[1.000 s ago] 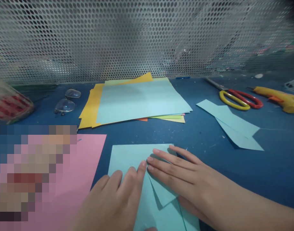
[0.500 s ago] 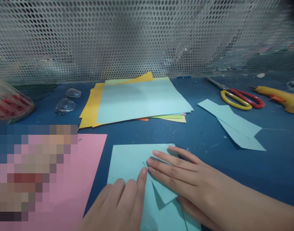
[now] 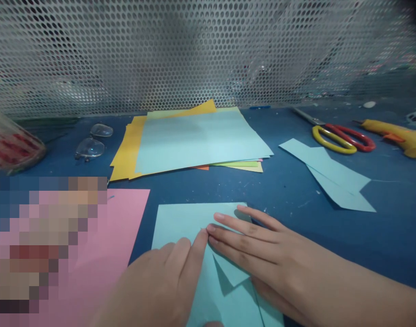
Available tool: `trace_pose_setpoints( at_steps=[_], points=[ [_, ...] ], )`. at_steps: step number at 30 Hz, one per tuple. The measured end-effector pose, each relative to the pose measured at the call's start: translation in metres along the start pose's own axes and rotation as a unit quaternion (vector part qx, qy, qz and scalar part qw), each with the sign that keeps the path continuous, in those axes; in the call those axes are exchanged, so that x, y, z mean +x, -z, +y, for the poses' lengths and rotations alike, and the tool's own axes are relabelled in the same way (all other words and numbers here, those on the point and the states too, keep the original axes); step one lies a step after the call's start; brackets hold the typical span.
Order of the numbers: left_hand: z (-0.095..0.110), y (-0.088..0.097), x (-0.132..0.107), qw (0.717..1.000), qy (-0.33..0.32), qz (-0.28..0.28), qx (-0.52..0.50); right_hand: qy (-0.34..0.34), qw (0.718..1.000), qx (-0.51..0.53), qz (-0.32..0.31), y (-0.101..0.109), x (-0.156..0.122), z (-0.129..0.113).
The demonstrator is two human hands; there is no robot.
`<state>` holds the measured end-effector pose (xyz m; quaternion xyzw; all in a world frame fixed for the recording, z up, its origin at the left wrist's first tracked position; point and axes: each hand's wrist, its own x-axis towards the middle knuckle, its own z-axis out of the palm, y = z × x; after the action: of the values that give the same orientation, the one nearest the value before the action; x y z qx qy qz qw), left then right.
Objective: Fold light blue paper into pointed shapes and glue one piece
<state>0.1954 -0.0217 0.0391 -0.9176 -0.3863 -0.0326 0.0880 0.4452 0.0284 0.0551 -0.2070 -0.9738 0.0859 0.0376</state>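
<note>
A light blue sheet of paper (image 3: 180, 220) lies on the blue table (image 3: 289, 190) right in front of me, its right side folded over into a flap. My left hand (image 3: 163, 281) rests flat on the sheet, index finger stretched along the fold. My right hand (image 3: 259, 250) lies flat on the folded flap, fingers straight and together, their tips meeting my left index fingertip. Both hands press the paper down; neither grips it.
A pink sheet (image 3: 126, 236) lies to the left, partly blurred out. Behind are a stack of coloured paper (image 3: 197, 141), eyeglasses (image 3: 92, 143), blue paper offcuts (image 3: 330, 177), yellow-and-red scissors (image 3: 340, 138) and a yellow glue gun (image 3: 395, 136). A perforated metal screen (image 3: 208, 54) closes the back.
My left index finger has slid forward along the fold to touch my right fingertips. The right hand has barely moved.
</note>
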Motion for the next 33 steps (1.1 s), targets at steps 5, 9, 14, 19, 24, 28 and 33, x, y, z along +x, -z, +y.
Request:
trace_pose_setpoints(
  at_steps=[5, 9, 14, 19, 24, 28, 33],
  points=[
    [-0.0082, 0.0028, 0.004, 0.998, -0.005, -0.027, -0.056, 0.016, 0.999, -0.002, -0.041, 0.0046, 0.001, -0.0009],
    [-0.0092, 0.0069, 0.0048, 0.998, -0.004, -0.011, -0.058, 0.004, 1.0, 0.025, -0.011, 0.0061, 0.0009, -0.0013],
    [-0.0069, 0.0076, 0.0058, 1.0, -0.002, -0.005, -0.003, 0.004, 0.999, 0.034, -0.014, 0.0077, 0.0027, -0.0009],
    [-0.009, 0.006, 0.0077, 1.0, 0.0, 0.005, 0.004, 0.014, 0.999, 0.031, -0.004, 0.0084, 0.0032, 0.0002],
    [-0.0101, 0.0068, 0.0065, 1.0, 0.007, 0.003, -0.023, 0.008, 0.999, 0.037, 0.005, 0.0045, -0.0004, 0.0],
    [-0.0103, 0.0059, 0.0047, 0.998, 0.012, -0.01, -0.054, -0.036, 0.997, 0.032, 0.061, 0.0, -0.0019, -0.001],
    [-0.0086, 0.0032, 0.0046, 0.999, 0.004, -0.009, -0.039, -0.025, 0.998, 0.02, 0.062, 0.0014, 0.0001, -0.002]
  ],
)
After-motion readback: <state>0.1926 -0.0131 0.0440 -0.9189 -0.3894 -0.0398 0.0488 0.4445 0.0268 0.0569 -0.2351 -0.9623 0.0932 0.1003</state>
